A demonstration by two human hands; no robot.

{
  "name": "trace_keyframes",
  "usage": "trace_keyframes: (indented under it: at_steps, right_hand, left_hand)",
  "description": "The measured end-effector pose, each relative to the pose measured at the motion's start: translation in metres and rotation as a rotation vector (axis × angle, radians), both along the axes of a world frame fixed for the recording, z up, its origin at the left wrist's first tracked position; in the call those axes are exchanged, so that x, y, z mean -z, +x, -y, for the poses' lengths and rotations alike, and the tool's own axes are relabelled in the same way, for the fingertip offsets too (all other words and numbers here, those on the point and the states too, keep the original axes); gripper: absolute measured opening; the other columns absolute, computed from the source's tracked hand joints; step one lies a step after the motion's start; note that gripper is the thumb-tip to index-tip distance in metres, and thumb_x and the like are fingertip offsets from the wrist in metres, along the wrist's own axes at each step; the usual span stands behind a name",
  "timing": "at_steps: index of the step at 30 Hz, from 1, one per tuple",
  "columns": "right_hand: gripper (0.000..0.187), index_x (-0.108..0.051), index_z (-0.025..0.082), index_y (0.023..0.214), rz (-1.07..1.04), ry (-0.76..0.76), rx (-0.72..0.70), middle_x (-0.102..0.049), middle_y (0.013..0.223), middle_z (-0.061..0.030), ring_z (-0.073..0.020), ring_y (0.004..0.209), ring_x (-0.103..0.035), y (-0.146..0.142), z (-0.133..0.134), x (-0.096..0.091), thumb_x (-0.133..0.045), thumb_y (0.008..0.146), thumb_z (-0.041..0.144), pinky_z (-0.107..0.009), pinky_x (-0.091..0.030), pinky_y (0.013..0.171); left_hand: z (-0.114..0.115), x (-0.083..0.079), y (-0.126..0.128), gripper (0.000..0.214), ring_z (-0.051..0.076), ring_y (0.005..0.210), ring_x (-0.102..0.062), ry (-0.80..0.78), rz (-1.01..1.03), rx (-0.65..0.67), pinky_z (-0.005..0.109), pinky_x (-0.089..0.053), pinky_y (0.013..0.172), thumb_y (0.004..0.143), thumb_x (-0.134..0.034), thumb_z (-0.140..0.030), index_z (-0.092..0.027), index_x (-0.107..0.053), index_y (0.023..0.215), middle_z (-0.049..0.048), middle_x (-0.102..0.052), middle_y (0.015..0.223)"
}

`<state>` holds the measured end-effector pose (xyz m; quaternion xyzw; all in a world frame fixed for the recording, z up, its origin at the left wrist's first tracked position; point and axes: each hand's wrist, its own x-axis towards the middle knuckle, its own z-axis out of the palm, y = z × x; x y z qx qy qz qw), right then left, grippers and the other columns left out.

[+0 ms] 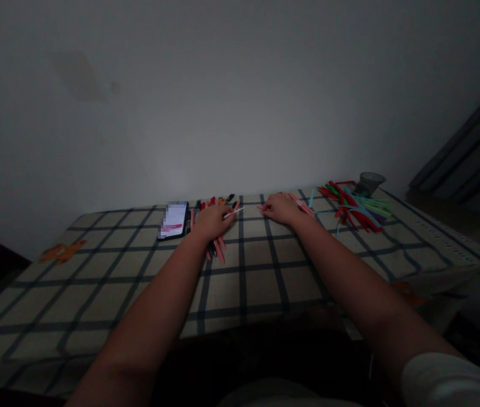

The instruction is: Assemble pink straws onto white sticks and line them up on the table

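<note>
My left hand (212, 221) is closed at the fingertips on a thin white stick (237, 211), perhaps a pen refill. It rests over a pile of pens (220, 249) with pink barrels and some black and red parts. To the right, my right hand (281, 209) is closed in a pinch on a small pink tip (260, 207), too dim to name surely. Several pink pen barrels (303, 204) lie against that hand's outer side. A gap of tablecloth separates both hands.
A phone (174, 220) with a lit screen lies left of the pens. At the right are a heap of red, green and blue strips (358, 209) and a dark cup (369, 182). The checked tablecloth (138, 271) meets a wall (240, 113) behind.
</note>
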<state>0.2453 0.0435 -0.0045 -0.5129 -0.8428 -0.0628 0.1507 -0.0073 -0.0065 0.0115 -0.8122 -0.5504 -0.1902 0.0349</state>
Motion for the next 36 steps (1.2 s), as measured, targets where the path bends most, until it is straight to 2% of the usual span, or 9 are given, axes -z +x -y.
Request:
trace_keyframes:
  at_steps: [11,13,18,20,23,26,30,33,36]
  right_hand:
    - [0.037,-0.074,0.016,0.088,-0.024,0.07,0.053,-0.068,0.096,-0.0154,-0.027,0.095,-0.056,-0.004,0.001,0.003,-0.051,0.09,0.044,-0.039,-0.037,0.083]
    - [0.028,-0.074,0.017,0.089,-0.144,0.036,-0.027,-0.067,0.095,-0.0121,-0.0241,0.093,-0.057,-0.007,0.001,0.003,-0.058,0.086,0.04,-0.036,-0.038,0.083]
    - [0.026,-0.073,0.02,0.1,-0.614,-0.25,-0.441,-0.067,0.091,-0.0049,-0.0155,0.086,-0.059,-0.025,0.01,-0.001,-0.062,0.083,0.037,-0.028,-0.044,0.077]
    - [0.022,-0.074,0.022,0.095,-0.783,-0.306,-0.49,-0.069,0.093,-0.0045,-0.0156,0.09,-0.06,-0.035,0.016,-0.003,-0.062,0.082,0.036,-0.028,-0.044,0.081]
    - [0.017,-0.075,0.022,0.083,-0.988,-0.402,-0.459,-0.07,0.086,-0.0038,-0.0153,0.083,-0.062,-0.043,0.021,-0.007,-0.068,0.076,0.035,-0.029,-0.046,0.079]
    - [0.018,-0.074,0.02,0.084,-1.149,-0.497,-0.419,-0.071,0.086,-0.0034,-0.0131,0.076,-0.061,-0.043,0.024,-0.01,-0.072,0.071,0.033,-0.029,-0.047,0.075]
    - [0.023,-0.074,0.018,0.086,-1.186,-0.595,-0.44,-0.071,0.088,-0.0044,-0.0125,0.075,-0.059,-0.041,0.024,-0.012,-0.075,0.067,0.031,-0.029,-0.047,0.074]
    - [0.025,-0.074,0.018,0.088,-1.22,-0.576,-0.436,-0.072,0.089,-0.0045,-0.0131,0.079,-0.06,-0.04,0.023,-0.012,-0.073,0.068,0.034,-0.028,-0.046,0.076]
    - [0.027,-0.07,0.018,0.082,-1.334,-0.525,-0.33,-0.068,0.082,-0.0014,-0.0107,0.072,-0.058,-0.037,0.021,-0.013,-0.073,0.068,0.041,-0.024,-0.046,0.069]
  left_hand:
    - [-0.001,0.002,0.002,0.035,0.022,0.091,-0.061,0.024,-0.06,0.103,0.032,-0.043,0.077,0.092,-0.044,-0.045,-0.024,-0.069,0.106,0.0063,-0.07,0.099]
    - [-0.002,0.004,0.002,0.035,0.022,0.094,-0.06,0.04,-0.066,0.141,0.033,-0.043,0.079,0.093,-0.043,-0.044,-0.023,-0.068,0.106,0.0066,-0.069,0.1]
    - [-0.004,0.008,0.005,0.037,0.021,0.096,-0.06,0.073,-0.023,0.193,0.034,-0.042,0.084,0.095,-0.04,-0.043,-0.023,-0.067,0.109,0.0069,-0.069,0.102]
    - [-0.004,0.01,0.007,0.036,0.022,0.097,-0.06,0.089,0.003,0.223,0.035,-0.042,0.087,0.095,-0.042,-0.042,-0.023,-0.067,0.112,0.0077,-0.069,0.102]
    - [-0.005,0.012,0.01,0.034,0.022,0.097,-0.06,0.103,0.062,0.266,0.036,-0.041,0.089,0.094,-0.045,-0.041,-0.022,-0.068,0.112,0.0079,-0.069,0.101]
    - [-0.007,0.013,0.011,0.034,0.021,0.097,-0.059,0.091,0.141,0.292,0.035,-0.042,0.089,0.094,-0.047,-0.041,-0.023,-0.065,0.117,0.007,-0.069,0.102]
    - [-0.008,0.013,0.012,0.032,0.019,0.097,-0.058,0.082,0.215,0.365,0.033,-0.042,0.089,0.095,-0.046,-0.035,-0.022,-0.065,0.117,0.0065,-0.068,0.103]
    - [-0.006,0.01,0.015,0.037,0.02,0.101,-0.056,0.103,0.239,0.43,0.034,-0.042,0.091,0.095,-0.044,-0.03,-0.019,-0.057,0.128,0.0089,-0.066,0.107]
    - [-0.003,0.007,0.019,0.044,0.02,0.106,-0.055,0.13,0.238,0.446,0.036,-0.041,0.094,0.095,-0.043,-0.024,-0.016,-0.047,0.138,0.0117,-0.064,0.112]
